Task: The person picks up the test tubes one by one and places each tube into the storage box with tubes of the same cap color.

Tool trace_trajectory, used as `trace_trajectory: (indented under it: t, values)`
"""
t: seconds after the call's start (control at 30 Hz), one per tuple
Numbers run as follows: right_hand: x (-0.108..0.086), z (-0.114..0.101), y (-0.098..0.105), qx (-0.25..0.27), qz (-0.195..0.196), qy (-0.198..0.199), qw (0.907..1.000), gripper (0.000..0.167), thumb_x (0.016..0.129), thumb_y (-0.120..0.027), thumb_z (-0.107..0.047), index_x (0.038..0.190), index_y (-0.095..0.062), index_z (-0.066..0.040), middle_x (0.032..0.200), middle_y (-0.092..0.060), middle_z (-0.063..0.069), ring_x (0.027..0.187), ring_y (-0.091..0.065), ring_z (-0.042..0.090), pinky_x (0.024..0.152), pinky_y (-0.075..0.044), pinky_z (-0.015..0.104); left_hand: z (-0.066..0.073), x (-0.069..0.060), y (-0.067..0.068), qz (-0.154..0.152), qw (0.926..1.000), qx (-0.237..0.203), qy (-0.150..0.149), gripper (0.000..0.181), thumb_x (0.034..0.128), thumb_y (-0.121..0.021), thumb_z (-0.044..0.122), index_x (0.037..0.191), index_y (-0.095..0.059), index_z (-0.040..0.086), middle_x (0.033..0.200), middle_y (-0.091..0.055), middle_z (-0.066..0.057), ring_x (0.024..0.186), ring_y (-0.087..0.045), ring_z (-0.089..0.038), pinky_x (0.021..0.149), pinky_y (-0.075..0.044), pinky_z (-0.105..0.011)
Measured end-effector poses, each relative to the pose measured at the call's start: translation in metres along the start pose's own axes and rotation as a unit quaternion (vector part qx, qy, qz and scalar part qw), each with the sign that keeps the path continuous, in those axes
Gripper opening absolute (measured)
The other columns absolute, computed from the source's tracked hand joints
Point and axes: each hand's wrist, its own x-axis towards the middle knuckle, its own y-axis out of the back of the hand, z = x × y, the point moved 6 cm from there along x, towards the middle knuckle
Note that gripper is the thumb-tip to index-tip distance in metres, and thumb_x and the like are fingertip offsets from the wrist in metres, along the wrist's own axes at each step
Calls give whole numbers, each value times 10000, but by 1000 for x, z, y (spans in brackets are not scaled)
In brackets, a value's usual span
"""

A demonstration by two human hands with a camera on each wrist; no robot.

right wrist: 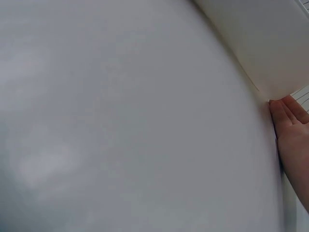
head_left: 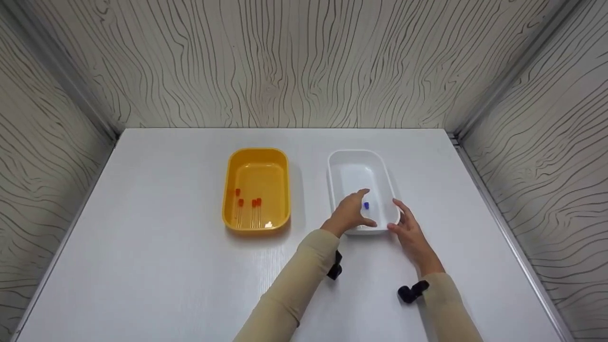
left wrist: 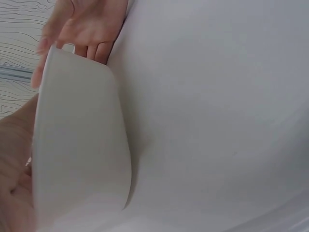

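In the head view, my left hand (head_left: 349, 213) reaches over the left front part of a white tray (head_left: 359, 156). Its thumb and fingers are spread wide, with nothing between them. Inside the tray, close to these fingers, shows a small blue cap (head_left: 366, 205); whatever lies below it is hard to make out. My right hand (head_left: 412, 233) holds the tray's right front corner, thumb and index finger at the rim. In the left wrist view, the right hand's other fingers (left wrist: 91, 50) lie against the outer wall.
A yellow tray (head_left: 256, 151) stands left of the white one, holding several clear tubes with red caps (head_left: 241, 203). Both trays stand on a white table (head_left: 166, 190). Wood-patterned panels (head_left: 270, 66) enclose the table at the back and sides.
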Motion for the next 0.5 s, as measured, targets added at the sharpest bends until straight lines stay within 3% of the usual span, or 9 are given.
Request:
trace_trajectory:
  t: [0.1, 0.23, 0.37, 0.5]
  values:
    - [0, 0, 0, 50, -24, 7, 10000, 749, 940, -549, -14, 1540, -154, -227, 1630, -112, 166, 1478, -250, 296, 971, -427, 53, 4, -2, 2, 153, 9984, 69, -531, 785, 757, -815, 309, 1423, -443, 124, 1197, -656, -95, 1040, -623, -160, 921, -504, -206]
    - [0, -1, 0, 220, -48, 34, 9997, 761, 925, -565, -4, 1535, -158, -208, 1610, -151, 172, 1342, -428, 78, 964, -436, 69, 12, -8, 7, 395, 9915, 221, -1216, 626, 819, -760, 320, 1361, -518, 122, 969, -643, -83, 763, -476, -73, 671, -400, -138]
    - [0, -1, 0, 266, -116, 74, 9996, 765, 920, -580, -14, 1531, -164, -208, 1603, -153, 174, 1241, -481, -37, 960, -437, 78, 20, -16, 15, 627, 9841, 400, -1612, 533, 852, -728, 318, 1316, -556, 118, 875, -590, -43, 713, -384, -40, 613, -328, -126]
    - [1, 0, 1, 183, -98, 44, 9998, 751, 927, -572, -21, 1529, -174, -226, 1610, -151, 157, 1249, -467, -47, 964, -437, 76, 23, -23, 22, 635, 9830, 334, -1688, 485, 883, -696, 286, 1312, -556, 108, 851, -567, -33, 710, -387, -43, 617, -326, -130]
